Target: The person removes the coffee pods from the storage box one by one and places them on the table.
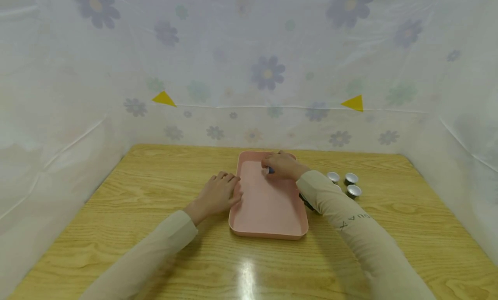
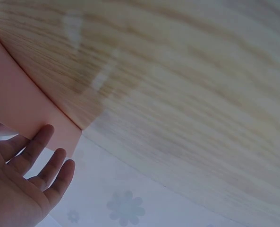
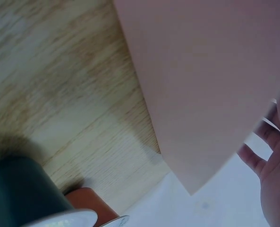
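Note:
A shallow pink tray (image 1: pixel 268 205) lies on the table. My right hand (image 1: pixel 285 165) reaches over its far right part and pinches a small dark blue coffee capsule (image 1: pixel 270 170) above the tray floor; the fingers hide much of it. At the tray's left side, my left hand (image 1: pixel 218 193) rests against the rim with loose fingers. The left wrist view shows these fingers (image 2: pixel 62 177) spread, one of them by the outside of the tray wall (image 2: pixel 17 99). In the right wrist view, the right hand (image 3: pixel 276 175) is partly cut off behind the tray wall, and the capsule is hidden.
Right of the tray stand several foil-lidded coffee capsules (image 1: pixel 351 179), some partly covered by my right sleeve (image 1: pixel 334 200). A dark green one (image 3: pixel 26 189) and an orange one (image 3: pixel 92 203) show beside the tray. A floral curtain (image 1: pixel 218 53) encloses the wooden table (image 1: pixel 175 161).

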`<state>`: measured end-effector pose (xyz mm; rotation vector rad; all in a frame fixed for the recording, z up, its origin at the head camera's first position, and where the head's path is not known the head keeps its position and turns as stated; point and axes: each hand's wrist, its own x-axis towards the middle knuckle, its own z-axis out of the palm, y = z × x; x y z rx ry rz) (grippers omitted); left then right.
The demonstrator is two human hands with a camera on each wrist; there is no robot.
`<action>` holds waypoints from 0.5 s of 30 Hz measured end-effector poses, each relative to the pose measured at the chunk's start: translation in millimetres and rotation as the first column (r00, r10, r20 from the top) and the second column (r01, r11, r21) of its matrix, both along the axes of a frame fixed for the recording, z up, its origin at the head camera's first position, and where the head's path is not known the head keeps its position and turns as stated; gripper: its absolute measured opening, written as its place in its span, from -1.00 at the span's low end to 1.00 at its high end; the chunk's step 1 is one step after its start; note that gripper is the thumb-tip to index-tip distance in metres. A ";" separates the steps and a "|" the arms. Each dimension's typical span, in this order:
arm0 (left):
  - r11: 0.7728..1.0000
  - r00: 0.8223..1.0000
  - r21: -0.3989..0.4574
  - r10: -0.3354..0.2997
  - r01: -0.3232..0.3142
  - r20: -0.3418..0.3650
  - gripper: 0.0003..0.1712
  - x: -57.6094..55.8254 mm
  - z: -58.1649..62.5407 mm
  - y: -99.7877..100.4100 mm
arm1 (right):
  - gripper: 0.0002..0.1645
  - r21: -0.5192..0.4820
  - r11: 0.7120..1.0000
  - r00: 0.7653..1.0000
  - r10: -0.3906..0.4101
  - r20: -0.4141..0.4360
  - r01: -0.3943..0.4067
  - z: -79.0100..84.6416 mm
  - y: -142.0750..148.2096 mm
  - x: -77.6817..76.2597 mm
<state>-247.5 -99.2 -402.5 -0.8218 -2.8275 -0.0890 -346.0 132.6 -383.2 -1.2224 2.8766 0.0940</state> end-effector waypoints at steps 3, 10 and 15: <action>1.000 1.000 -0.004 0.002 -0.002 0.001 -0.45 -0.2 0.2 0.4 | -0.72 -0.003 1.000 1.000 0.007 -0.002 -0.007 1.4 0.1 1.2; 1.000 1.000 0.002 0.000 0.000 -0.003 -0.46 -0.3 0.1 0.5 | -0.71 -0.016 1.000 1.000 0.007 0.011 -0.007 4.4 0.1 4.0; 1.000 1.000 -0.002 0.001 -0.001 -0.001 -0.46 0.0 0.9 0.4 | -0.70 -0.028 0.999 1.000 0.024 -0.002 -0.024 5.3 0.3 5.5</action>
